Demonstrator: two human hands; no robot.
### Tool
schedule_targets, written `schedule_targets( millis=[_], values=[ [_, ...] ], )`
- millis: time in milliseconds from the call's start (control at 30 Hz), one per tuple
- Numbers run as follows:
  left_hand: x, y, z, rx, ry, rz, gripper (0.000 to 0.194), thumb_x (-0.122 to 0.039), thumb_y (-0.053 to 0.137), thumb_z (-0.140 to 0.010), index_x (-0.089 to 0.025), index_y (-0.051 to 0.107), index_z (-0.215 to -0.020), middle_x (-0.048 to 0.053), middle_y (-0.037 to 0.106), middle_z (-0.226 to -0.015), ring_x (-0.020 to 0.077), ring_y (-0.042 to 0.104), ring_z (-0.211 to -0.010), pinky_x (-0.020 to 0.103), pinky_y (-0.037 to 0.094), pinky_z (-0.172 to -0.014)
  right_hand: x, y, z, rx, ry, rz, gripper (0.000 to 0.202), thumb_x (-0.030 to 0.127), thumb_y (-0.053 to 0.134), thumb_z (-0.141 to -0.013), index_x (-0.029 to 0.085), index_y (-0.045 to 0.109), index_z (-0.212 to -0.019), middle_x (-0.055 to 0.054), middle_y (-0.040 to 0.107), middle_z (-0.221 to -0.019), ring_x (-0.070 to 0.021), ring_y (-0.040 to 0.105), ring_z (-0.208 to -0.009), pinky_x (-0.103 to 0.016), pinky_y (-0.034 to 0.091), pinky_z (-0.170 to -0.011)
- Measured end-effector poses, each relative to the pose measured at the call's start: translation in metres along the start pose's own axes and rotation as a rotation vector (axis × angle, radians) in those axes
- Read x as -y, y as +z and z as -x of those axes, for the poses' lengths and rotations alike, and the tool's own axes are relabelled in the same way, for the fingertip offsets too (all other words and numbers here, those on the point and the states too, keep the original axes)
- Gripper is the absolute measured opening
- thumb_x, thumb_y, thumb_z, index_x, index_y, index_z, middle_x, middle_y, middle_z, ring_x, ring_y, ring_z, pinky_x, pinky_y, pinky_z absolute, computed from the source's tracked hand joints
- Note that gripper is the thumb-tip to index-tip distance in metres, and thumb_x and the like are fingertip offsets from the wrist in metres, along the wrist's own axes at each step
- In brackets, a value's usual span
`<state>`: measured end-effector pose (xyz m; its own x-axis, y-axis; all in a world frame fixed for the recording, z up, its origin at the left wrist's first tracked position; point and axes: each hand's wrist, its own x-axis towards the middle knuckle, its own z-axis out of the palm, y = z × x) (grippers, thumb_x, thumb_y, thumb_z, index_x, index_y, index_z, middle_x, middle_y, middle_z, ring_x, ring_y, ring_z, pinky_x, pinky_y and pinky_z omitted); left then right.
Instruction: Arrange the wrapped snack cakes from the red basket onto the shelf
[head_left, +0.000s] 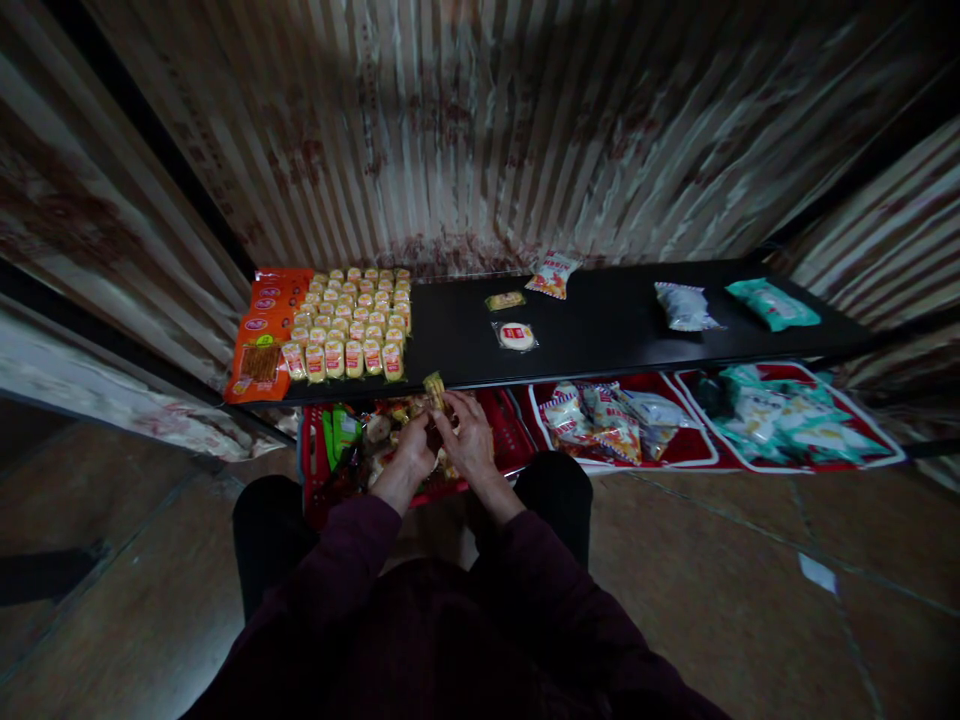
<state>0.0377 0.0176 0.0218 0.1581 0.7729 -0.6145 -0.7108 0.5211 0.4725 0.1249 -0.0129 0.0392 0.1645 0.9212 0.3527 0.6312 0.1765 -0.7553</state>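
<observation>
My left hand (411, 452) and my right hand (468, 436) are close together over a red basket (512, 430) below the shelf's front edge. Between their fingertips is a small yellow wrapped snack (433, 386), with both hands closed on it. Part of it is hidden by the fingers. Under my hands, the basket holds mixed packaged snacks, with a green packet (343, 432) at its left side. Just above, rows of small yellow wrapped snacks (352, 330) stand on the black shelf (450, 345).
An orange packet (262, 335) lies at the shelf's left end. Farther right are a round white wrapped snack (515, 335), a flat yellow packet (505, 300), a red-and-white bag (553, 275), a whitish bag (684, 306) and a teal pack (772, 303). Two filled white-rimmed baskets (536, 420) sit below.
</observation>
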Motion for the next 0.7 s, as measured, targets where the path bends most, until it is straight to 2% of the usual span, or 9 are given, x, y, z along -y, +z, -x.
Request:
schedule_targets(
  millis=[133, 267, 400, 700],
  values=[
    [-0.001, 0.001, 0.004, 0.052, 0.076, -0.076, 0.02, -0.018, 0.069, -0.064, -0.019, 0.059, -0.081, -0.002, 0.062, -0.072, 0.0096, 0.055, -0.06, 0.023, 0.041, -0.06, -0.007, 0.0, -0.002, -0.026, 0.044, 0.008, 0.032, 0.032, 0.047, -0.088, 0.02, 0.062, -0.114, -0.012, 0.061, -0.116, -0.0254, 0.053, -0.111, -0.044, 0.041, -0.099],
    [-0.003, 0.001, 0.008, 0.07, 0.135, -0.158, 0.028, -0.024, 0.072, -0.061, -0.02, 0.058, -0.085, -0.002, 0.063, -0.074, 0.0102, 0.056, -0.062, 0.024, 0.04, -0.062, -0.011, 0.001, -0.002, -0.02, 0.069, -0.026, 0.03, 0.028, 0.046, -0.087, 0.019, 0.061, -0.112, -0.011, 0.063, -0.11, -0.0248, 0.057, -0.102, -0.042, 0.045, -0.092],
    [-0.004, 0.003, 0.009, 0.064, 0.177, -0.178, 0.029, -0.022, 0.07, -0.061, -0.02, 0.058, -0.087, -0.001, 0.064, -0.077, 0.0113, 0.057, -0.065, 0.025, 0.041, -0.065, -0.013, 0.004, -0.002, -0.043, 0.115, -0.044, 0.029, 0.028, 0.046, -0.086, 0.018, 0.058, -0.111, -0.011, 0.063, -0.106, -0.024, 0.059, -0.094, -0.04, 0.047, -0.085],
    [-0.008, 0.009, 0.014, 0.099, 0.307, -0.251, 0.029, -0.017, 0.065, -0.063, -0.021, 0.06, -0.092, 0.001, 0.063, -0.085, 0.0126, 0.057, -0.075, 0.025, 0.042, -0.068, -0.018, 0.007, -0.017, -0.108, 0.131, -0.068, 0.029, 0.033, 0.047, -0.086, 0.017, 0.059, -0.107, -0.012, 0.064, -0.104, -0.0241, 0.058, -0.097, -0.041, 0.046, -0.089]
  ],
)
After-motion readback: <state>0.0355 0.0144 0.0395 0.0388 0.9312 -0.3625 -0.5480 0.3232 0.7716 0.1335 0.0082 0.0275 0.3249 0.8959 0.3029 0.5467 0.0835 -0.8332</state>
